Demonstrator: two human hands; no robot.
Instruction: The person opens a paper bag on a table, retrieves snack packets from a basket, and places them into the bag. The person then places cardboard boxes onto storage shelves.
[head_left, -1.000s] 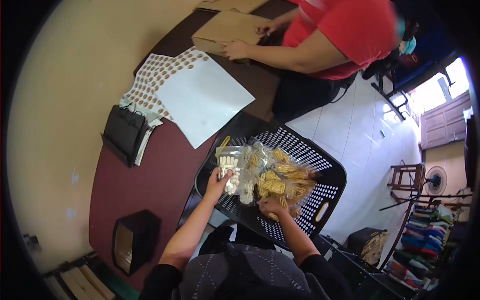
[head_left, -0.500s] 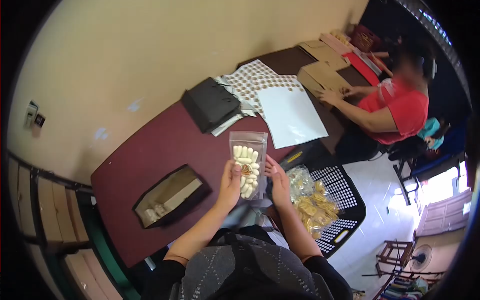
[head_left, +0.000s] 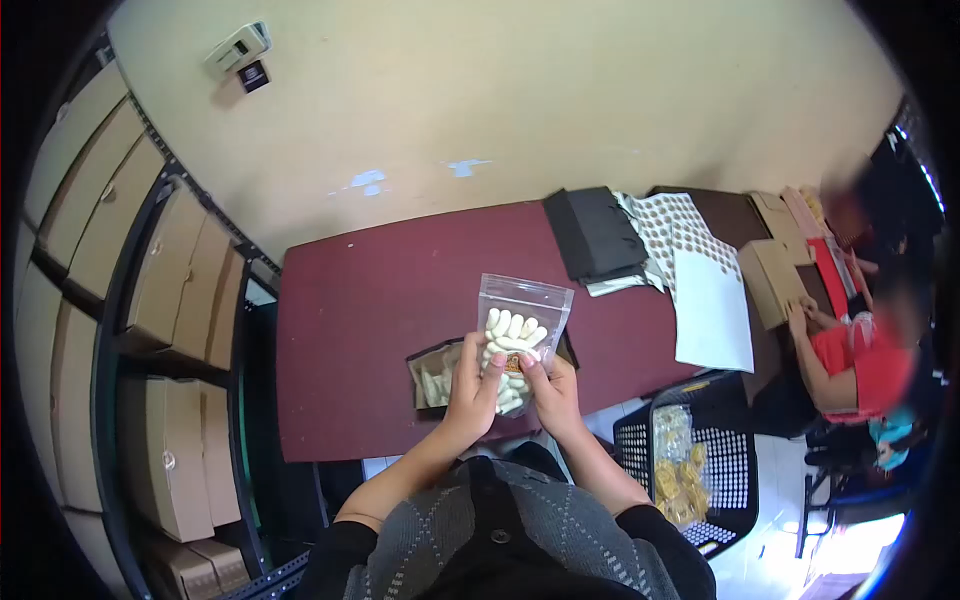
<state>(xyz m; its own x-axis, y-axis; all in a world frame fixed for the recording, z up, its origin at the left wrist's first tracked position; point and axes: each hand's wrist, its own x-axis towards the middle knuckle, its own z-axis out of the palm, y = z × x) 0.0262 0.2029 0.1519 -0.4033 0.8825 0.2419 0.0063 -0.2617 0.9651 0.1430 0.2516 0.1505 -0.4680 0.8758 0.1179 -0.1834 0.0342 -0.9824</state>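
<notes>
A clear zip pouch (head_left: pixel 526 294) of pale, finger-shaped pieces hangs in front of me, with a small round brown-and-gold label (head_left: pixel 514 363) on its front. My left hand (head_left: pixel 470 392) is closed on its left side, the thumb on the plastic. On the opposite side my right hand (head_left: pixel 557 396) grips it too, its thumb close to the label. Just behind the pouch, partly hidden by it and my hands, a dark open bag (head_left: pixel 437 358) lies on the maroon table (head_left: pixel 370 300). Pale packets (head_left: pixel 436 387) show inside that bag.
Black paper bags (head_left: pixel 597 235) lie at the table's right, beside sticker sheets (head_left: pixel 690 222) and a white sheet (head_left: pixel 712 315). A black basket (head_left: pixel 735 510) holds yellow and clear packets. Boxes (head_left: pixel 180 455) fill the left shelves. A person in red (head_left: pixel 865 365) handles a cardboard box (head_left: pixel 770 285).
My view has swung left, toward the shelves. My right hand has gone from the pouch's edge to a thumb grip on its front. The pouch now overlaps the dark open bag.
</notes>
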